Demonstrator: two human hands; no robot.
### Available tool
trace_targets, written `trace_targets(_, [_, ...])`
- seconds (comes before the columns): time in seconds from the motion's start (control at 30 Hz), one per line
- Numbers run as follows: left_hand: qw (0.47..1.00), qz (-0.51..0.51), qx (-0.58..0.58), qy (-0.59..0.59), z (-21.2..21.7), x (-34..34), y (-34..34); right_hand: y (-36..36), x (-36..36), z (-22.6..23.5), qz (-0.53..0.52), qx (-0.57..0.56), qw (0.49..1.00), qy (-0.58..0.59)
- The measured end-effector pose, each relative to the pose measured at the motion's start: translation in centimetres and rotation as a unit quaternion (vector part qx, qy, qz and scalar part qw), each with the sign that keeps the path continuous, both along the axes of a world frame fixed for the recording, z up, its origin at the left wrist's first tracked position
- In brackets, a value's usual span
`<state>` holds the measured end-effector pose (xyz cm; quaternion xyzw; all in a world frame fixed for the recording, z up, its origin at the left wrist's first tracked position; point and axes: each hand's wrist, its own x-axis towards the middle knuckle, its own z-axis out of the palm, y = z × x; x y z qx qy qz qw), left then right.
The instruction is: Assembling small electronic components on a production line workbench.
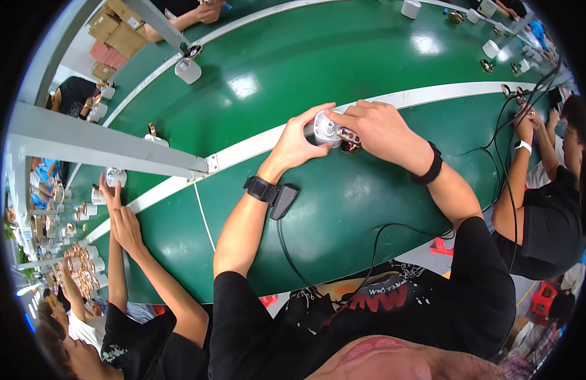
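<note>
My left hand (295, 144) is closed round a white plastic cup-shaped housing (326, 128), its thumb and fingers on opposite sides. Holes and raised posts show inside the housing, which is tilted toward me. My right hand (380, 131) is curled in from the right, with a fingertip at the housing's edge. Under its fingers is a round part wound with copper wire (349, 137), right beside the housing. A darker copper piece (350, 147) shows just below. The right fingers partly hide where they grip.
A white rail (242, 147) runs between the green table (331, 228) and the green conveyor belt (293, 69). A white post (116, 142) stands at the left. Black cables (495, 136) hang at the right. Co-workers' hands (123, 221) are at the left. Another white housing (188, 71) sits across the belt.
</note>
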<state>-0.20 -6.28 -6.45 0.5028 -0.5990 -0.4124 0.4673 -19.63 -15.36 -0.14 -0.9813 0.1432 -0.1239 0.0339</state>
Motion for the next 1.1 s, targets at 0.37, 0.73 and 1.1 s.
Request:
trace_targets(0.37, [0.939, 0.340, -0.054, -0.008, -2.6, 8.3, -1.1, -15.1, -6.5, -5.2, -0.321, 0.206, 0.923, -0.040])
trace_targets(0.73, [0.843, 0.521, -0.074, -0.111, -3.3, 10.9, 0.0, -18.6, -9.9, -7.3, -0.303, 0.267, 0.876, -0.263])
trace_targets(1.1, [0.773, 0.587, -0.094, -0.221, -2.4, 9.2, 0.3, -17.3, -10.1, -8.5, -0.370, 0.030, 0.910, -0.184])
